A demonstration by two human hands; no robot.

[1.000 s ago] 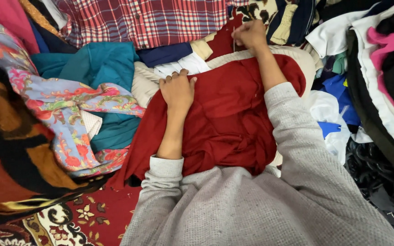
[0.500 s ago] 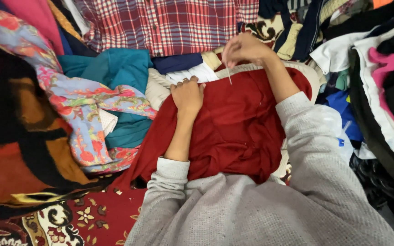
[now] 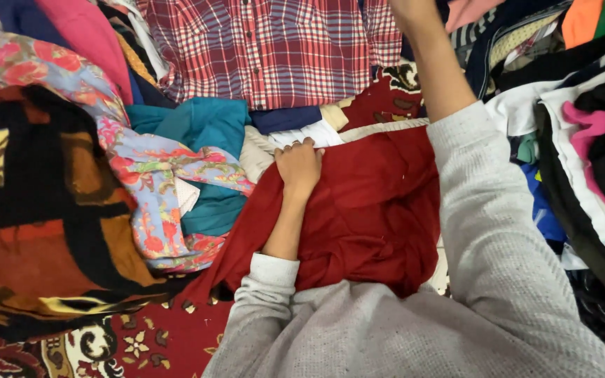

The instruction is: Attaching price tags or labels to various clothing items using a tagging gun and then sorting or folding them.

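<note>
Heap of mixed clothing, all around me: red-and-white plaid cotton shirt (image 3: 274, 49) at the top; black, orange and yellow patterned knit blanket (image 3: 43, 210) to my left; pale blue floral print fabric (image 3: 155, 182) beside it; teal folded garment (image 3: 204, 133) next to that; black, white and pink stacked garments (image 3: 596, 140) to my right. Red patterned carpet (image 3: 141, 336) shows at the lower edge.

Dark red soft woven cloth (image 3: 358, 210): spread across my lap, its upper edge by a cream trim, wrinkled toward my body.

My left hand (image 3: 300, 164): fingers clenched over the top edge of the red cloth, pinning it flat.

My right hand (image 3: 409, 8): raised high and cut off by the top of the view; I cannot tell whether its fingers grip anything.

Handling note, as I judge it: keep the left hand pressing the cloth taut and unmoved, so the raised arm's pull does not pucker the fabric.

Packages, labels, signs: none that I can make out; only cloth is in view.
</note>
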